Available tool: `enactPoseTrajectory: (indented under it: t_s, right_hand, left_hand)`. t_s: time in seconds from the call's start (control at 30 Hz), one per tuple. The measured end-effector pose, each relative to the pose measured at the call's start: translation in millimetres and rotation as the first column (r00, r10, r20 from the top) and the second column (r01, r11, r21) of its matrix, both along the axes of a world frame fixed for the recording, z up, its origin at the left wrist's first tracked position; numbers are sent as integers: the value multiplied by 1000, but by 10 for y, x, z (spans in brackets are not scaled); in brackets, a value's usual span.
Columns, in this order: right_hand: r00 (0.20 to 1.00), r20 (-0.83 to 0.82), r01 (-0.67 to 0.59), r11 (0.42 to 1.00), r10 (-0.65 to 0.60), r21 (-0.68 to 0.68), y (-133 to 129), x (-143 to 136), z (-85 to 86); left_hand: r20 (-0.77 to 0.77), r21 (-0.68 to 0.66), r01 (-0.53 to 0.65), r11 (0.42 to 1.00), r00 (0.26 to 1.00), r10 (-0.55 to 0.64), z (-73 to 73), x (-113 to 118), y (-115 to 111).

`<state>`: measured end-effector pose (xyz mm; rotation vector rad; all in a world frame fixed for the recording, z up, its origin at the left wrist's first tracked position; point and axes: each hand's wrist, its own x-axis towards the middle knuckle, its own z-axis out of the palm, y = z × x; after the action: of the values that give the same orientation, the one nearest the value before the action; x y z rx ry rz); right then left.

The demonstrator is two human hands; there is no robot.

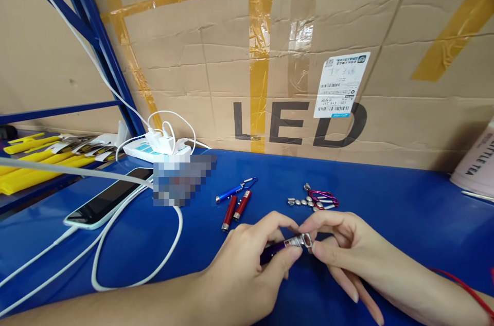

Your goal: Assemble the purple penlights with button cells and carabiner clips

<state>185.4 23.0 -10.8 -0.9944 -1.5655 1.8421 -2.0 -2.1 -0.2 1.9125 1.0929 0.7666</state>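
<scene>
My left hand point(247, 267) is wrapped around a small dark purple keychain flashlight point(273, 250), which has a printed label near its silver end. At that end, the thumb and forefinger of my right hand point(349, 238) pinch a silver end cap point(307, 240) with a loop; whether it is fully seated cannot be seen. Beyond my hands lie two red flashlights point(229, 214) side by side and a blue flashlight point(228, 194) with a blue clip attached. To their right, several silver button cells point(309, 201) sit beside red and purple carabiner clips point(324, 198) and loose silver caps point(291, 202).
A phone point(106, 200) with white charging cables point(135, 285) lies to the left, near a white power strip point(144, 152). Yellow-handled items point(34, 166) sit farther left. A large cardboard box point(216, 69) stands behind the blue table point(405, 202); a pink cup point(476, 161) is at right.
</scene>
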Motion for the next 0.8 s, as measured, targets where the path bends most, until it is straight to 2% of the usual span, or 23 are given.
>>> enactPoseTrajectory:
  t_s: [0.43, 0.8]
  right_hand:
    - [987, 79, 141, 990, -142, 23, -7, -45, -36]
    - [992, 81, 93, 991, -101, 96, 0, -15, -45]
  left_hand:
    - [62, 61, 11, 998, 998, -15, -76, -19, 56]
    - [74, 83, 12, 996, 997, -18, -69, -22, 51]
